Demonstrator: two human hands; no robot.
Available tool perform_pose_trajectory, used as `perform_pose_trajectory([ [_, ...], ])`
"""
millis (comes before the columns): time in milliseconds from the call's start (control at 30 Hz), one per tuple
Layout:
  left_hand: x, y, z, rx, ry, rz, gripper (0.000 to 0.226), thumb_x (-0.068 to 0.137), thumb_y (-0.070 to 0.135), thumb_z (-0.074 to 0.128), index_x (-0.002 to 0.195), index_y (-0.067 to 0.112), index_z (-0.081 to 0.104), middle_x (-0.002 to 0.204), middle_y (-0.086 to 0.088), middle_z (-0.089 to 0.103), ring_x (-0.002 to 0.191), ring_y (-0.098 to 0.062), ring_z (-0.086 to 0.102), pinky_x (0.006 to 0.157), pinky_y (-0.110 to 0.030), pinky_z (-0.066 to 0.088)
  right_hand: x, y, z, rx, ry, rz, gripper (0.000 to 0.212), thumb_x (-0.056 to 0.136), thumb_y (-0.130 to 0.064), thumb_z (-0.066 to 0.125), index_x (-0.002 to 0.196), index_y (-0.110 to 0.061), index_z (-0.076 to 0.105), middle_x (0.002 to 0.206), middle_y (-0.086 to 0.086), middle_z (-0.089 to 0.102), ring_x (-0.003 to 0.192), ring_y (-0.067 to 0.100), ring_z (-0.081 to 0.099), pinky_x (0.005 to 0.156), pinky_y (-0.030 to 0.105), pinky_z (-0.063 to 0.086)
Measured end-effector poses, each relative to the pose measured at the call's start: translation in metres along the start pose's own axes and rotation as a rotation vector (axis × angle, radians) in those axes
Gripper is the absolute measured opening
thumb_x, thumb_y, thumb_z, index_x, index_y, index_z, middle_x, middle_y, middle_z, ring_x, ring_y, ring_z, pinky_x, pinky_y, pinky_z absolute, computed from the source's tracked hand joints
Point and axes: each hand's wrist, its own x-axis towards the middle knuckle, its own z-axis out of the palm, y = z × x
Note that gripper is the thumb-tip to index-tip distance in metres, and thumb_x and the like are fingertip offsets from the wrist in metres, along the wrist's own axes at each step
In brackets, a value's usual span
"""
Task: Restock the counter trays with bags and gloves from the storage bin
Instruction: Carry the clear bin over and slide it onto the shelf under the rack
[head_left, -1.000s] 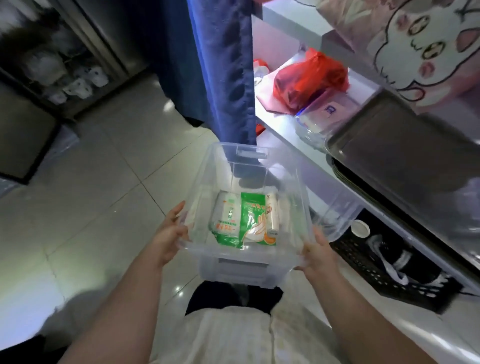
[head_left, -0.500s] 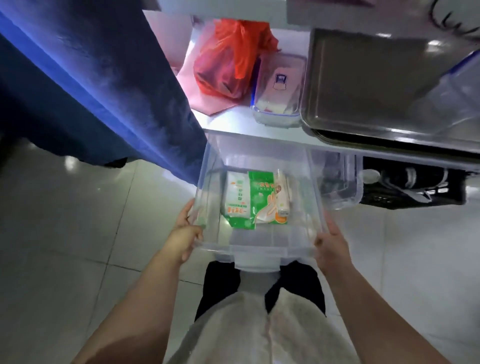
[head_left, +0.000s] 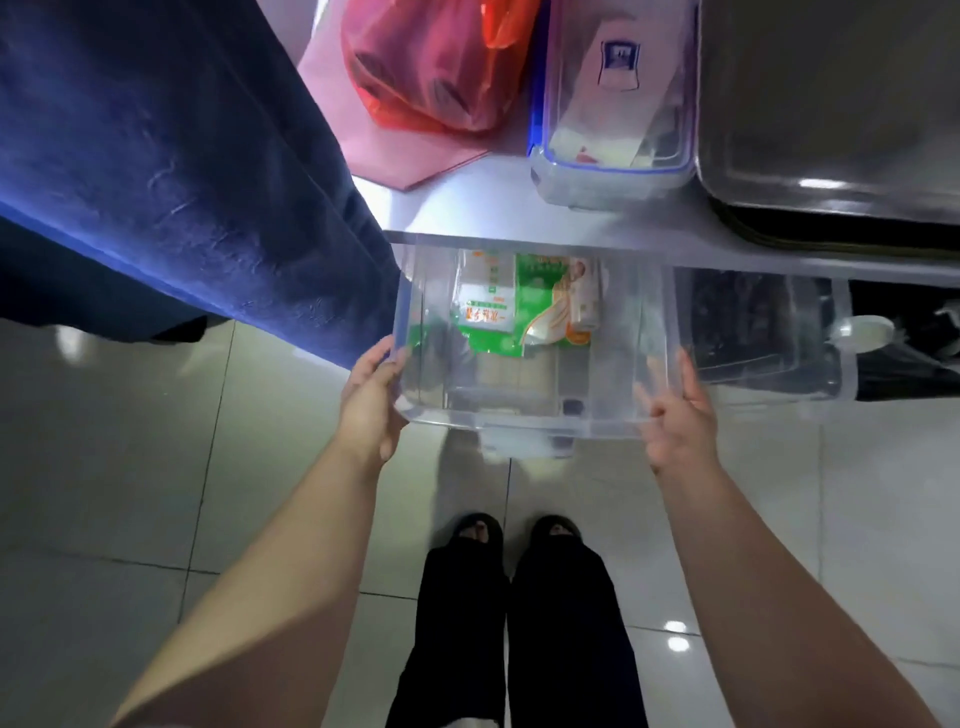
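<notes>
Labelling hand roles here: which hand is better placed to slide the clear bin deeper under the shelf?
Probably the left hand: it grips the near left corner of the clear bin, so it can steer the push. The right hand is open, its spread fingers only against the right wall.

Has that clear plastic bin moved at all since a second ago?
Yes. The clear bin has slid away from the person: its far end now lies under the white shelf, which it earlier stood clear of.
</notes>
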Motion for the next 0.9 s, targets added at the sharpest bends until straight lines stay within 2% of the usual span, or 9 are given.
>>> perform_pose_trajectory([
  [33,0.008,-0.002,0.003,0.005,-0.013,0.027,0.036,0.093,0.015,0.058,0.128,0.022,0.057,0.129,-0.008,0.063,0.109,-0.026,0.06,0.08,-0.045,0.045,0.01,0.003,0.003,0.015,-0.02,-0.006,0.083,0.078,0.023,0.036,0.138,-0.033,0.044,0.149,-0.002,0.04,0.122,0.025,0.054,0.089,0.036,0.051],
  [100,0.022,-0.006,0.008,0.045,-0.027,0.07,0.035,0.095,0.015,0.056,0.128,0.026,0.057,0.128,-0.005,0.063,0.106,-0.024,0.062,0.08,-0.041,0.046,0.026,0.007,0.009,0.041,-0.015,-0.025,0.082,0.079,0.022,0.035,0.138,-0.034,0.044,0.149,-0.003,0.039,0.12,0.024,0.056,0.057,0.019,0.044],
  [267,0.032,-0.016,0.013,0.166,0.066,0.062,0.038,0.095,0.014,0.053,0.125,0.037,0.06,0.121,0.009,0.065,0.096,-0.014,0.061,0.078,-0.036,0.053,0.043,0.018,0.01,0.053,-0.017,-0.039,0.075,0.077,0.022,0.039,0.137,-0.023,0.049,0.137,0.0,0.055,0.115,0.017,0.058,0.093,0.032,0.048],
  [400,0.019,-0.006,0.026,0.221,0.155,0.094,0.044,0.092,0.004,0.049,0.126,0.028,0.06,0.123,0.008,0.065,0.109,-0.02,0.059,0.092,-0.035,0.049,0.033,0.007,-0.015,0.007,-0.202,0.031,0.067,0.083,0.009,0.053,0.14,-0.023,0.043,0.139,0.007,0.051,0.117,0.023,0.058,0.099,0.039,0.047],
  [467,0.0,-0.001,0.044,0.332,0.209,0.155,0.049,0.09,-0.001,0.052,0.134,0.02,0.054,0.135,0.001,0.057,0.122,-0.021,0.053,0.106,-0.035,0.041,0.02,0.0,-0.034,0.016,-0.143,0.079,0.06,0.085,0.002,0.055,0.138,-0.026,0.047,0.137,0.007,0.052,0.12,0.026,0.054,0.099,0.041,0.043],
  [533,-0.028,0.0,0.072,0.422,0.231,0.219,0.049,0.088,-0.006,0.05,0.132,0.015,0.055,0.135,-0.002,0.055,0.124,-0.021,0.052,0.104,-0.029,0.042,0.009,-0.01,-0.056,0.064,-0.001,0.139,0.047,0.089,-0.003,0.05,0.131,-0.023,0.054,0.124,0.006,0.057,0.115,0.026,0.053,0.087,0.036,0.046],
  [667,-0.085,-0.005,0.156,0.483,0.046,0.228,0.041,0.089,-0.006,0.048,0.119,0.018,0.062,0.123,-0.008,0.061,0.108,-0.019,0.059,0.094,-0.032,0.049,0.006,-0.028,-0.102,0.327,0.104,0.365,0.025,0.096,-0.015,0.046,0.118,-0.016,0.056,0.124,0.007,0.052,0.118,0.027,0.048,0.09,0.041,0.044],
  [800,-0.113,-0.013,0.248,0.479,-0.232,-0.03,0.03,0.09,0.013,0.058,0.115,0.028,0.063,0.122,-0.005,0.063,0.111,-0.022,0.059,0.096,-0.047,0.048,0.013,-0.029,-0.144,0.669,0.081,0.484,0.009,0.092,-0.017,0.046,0.093,-0.014,0.054,0.122,0.009,0.05,0.112,0.03,0.051,0.09,0.046,0.045],
  [900,-0.114,-0.031,0.31,0.54,-0.401,-0.244,0.048,0.083,0.023,0.067,0.128,0.028,0.053,0.126,-0.001,0.058,0.117,-0.029,0.055,0.092,-0.051,0.051,0.027,-0.026,-0.166,0.833,0.114,0.573,0.022,0.09,-0.019,0.048,0.111,-0.013,0.054,0.125,0.013,0.049,0.112,0.032,0.05,0.085,0.05,0.044],
])
